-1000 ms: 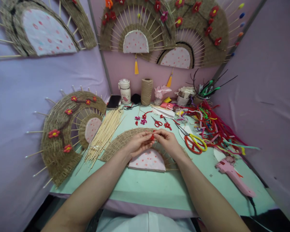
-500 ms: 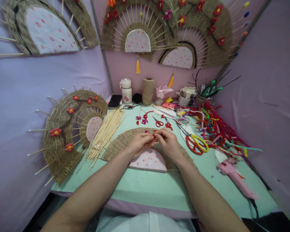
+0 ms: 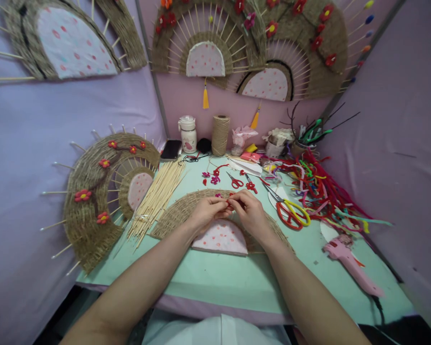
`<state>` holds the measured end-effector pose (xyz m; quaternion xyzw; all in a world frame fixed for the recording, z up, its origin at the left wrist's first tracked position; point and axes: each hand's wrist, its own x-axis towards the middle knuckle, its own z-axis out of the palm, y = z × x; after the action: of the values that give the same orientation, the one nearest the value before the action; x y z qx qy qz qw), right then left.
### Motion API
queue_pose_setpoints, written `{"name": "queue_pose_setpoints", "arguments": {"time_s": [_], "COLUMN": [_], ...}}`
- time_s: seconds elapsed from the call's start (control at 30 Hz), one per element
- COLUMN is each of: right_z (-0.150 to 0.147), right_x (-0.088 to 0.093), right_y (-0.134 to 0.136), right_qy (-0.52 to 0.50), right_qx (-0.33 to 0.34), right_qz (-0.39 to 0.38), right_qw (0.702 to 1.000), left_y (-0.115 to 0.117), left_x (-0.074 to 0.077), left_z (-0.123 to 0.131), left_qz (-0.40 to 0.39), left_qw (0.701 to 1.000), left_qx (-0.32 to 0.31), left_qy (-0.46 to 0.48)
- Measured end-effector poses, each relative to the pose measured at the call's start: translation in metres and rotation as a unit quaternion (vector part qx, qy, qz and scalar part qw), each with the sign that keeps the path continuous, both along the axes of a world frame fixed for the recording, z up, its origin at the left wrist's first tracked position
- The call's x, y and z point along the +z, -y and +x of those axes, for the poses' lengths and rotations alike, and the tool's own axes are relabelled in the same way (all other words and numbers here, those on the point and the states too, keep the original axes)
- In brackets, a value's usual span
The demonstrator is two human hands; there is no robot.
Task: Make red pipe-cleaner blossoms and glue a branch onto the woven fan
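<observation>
Fan [image 3: 182, 210] lies near, under left hand [image 3: 210, 212] and right hand [image 3: 249, 211], both pinching a red piece [image 3: 229, 201], seemingly to steady it.

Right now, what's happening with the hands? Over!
Left hand and right hand together, pinching small red piece. Fan underneath. Big scissors off right, not in the way.

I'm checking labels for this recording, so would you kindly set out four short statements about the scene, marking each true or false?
1. The left hand and right hand meet at a small red piece over the woven fan. True.
2. The pink glue gun lies left of both hands. False: the pink glue gun lies to their right.
3. The yellow-and-red-handled scissors lie right of the right hand. True.
4. The twine spool stands left of the white bottle. False: the twine spool stands right of the white bottle.
</observation>
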<state>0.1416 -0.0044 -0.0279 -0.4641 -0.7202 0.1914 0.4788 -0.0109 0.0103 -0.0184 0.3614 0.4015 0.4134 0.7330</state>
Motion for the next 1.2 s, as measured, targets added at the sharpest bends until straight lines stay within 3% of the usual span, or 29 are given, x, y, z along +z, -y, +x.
{"name": "queue_pose_setpoints", "arguments": {"time_s": [0.33,0.5,0.67,0.83,1.03,1.2], "right_z": [-0.002,0.002,0.002,-0.002,0.0,0.002], "right_x": [0.001,0.001,-0.001,-0.002,0.003,-0.003], "right_y": [0.002,-0.004,-0.006,-0.002,-0.003,-0.007], "right_qy": [0.005,-0.097,-0.128,-0.091,-0.123,-0.134], "right_qx": [-0.009,-0.031,-0.039,-0.041,-0.009,-0.005], "right_qz": [-0.008,-0.074,-0.1,-0.07,-0.114,-0.118], "right_qw": [1.0,0.992,0.986,0.993,0.986,0.984], "left_y": [-0.001,-0.003,-0.005,-0.002,-0.004,-0.005], "left_x": [-0.005,0.001,0.001,-0.002,-0.001,0.0], "left_z": [0.003,-0.003,-0.007,-0.005,-0.005,-0.006], "left_qz": [0.007,-0.015,-0.028,-0.029,-0.043,-0.05], "left_qw": [0.999,0.998,0.994,0.995,0.995,0.996], "left_qx": [0.025,-0.02,-0.01,-0.006,-0.006,-0.009], "left_qy": [-0.027,0.062,0.103,0.098,0.085,0.074]}}
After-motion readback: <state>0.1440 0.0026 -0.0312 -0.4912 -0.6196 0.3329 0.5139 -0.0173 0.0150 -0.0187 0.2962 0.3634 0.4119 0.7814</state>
